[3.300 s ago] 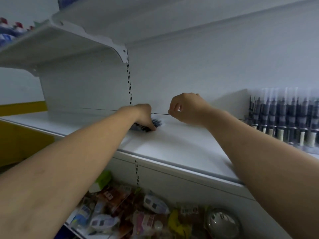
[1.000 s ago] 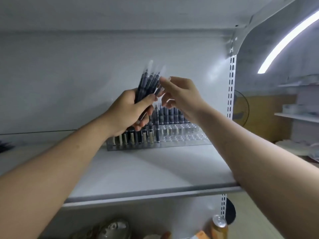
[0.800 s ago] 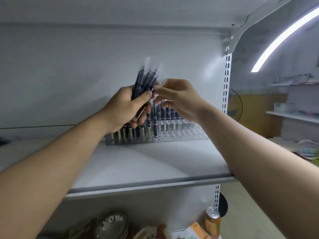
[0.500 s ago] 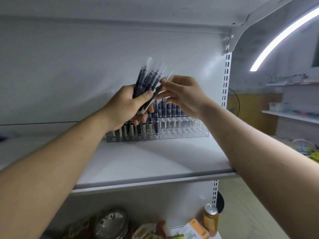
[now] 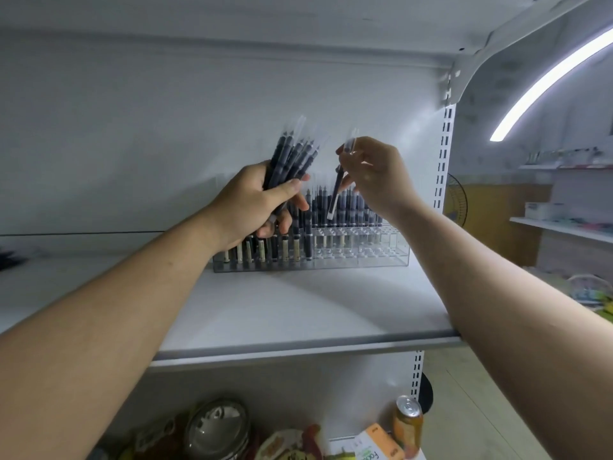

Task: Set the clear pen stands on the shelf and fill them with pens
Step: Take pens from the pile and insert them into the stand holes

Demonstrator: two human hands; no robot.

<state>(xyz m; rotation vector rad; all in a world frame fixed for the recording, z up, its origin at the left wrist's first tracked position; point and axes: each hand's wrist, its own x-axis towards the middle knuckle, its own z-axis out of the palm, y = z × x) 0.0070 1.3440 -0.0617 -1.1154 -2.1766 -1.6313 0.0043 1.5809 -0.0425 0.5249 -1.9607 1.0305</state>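
Right hand (image 5: 374, 180) — single pen (image 5: 335, 194) now clear of bundle (image 5: 292, 157).

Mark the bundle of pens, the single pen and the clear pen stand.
bundle of pens (image 5: 292, 157): head view, upper dark barrels.
single pen (image 5: 334, 197): head view, lower barrel.
clear pen stand (image 5: 365, 254): head view, empty front cells.

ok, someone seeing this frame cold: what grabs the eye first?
Two hands raised mid-frame: the left hand grips a bundle of dark pens, the right hand pinches a single pen beside it. Behind them a clear pen stand sits at the back of the shelf, its front right slots empty. A bright light strip curves across the upper right.
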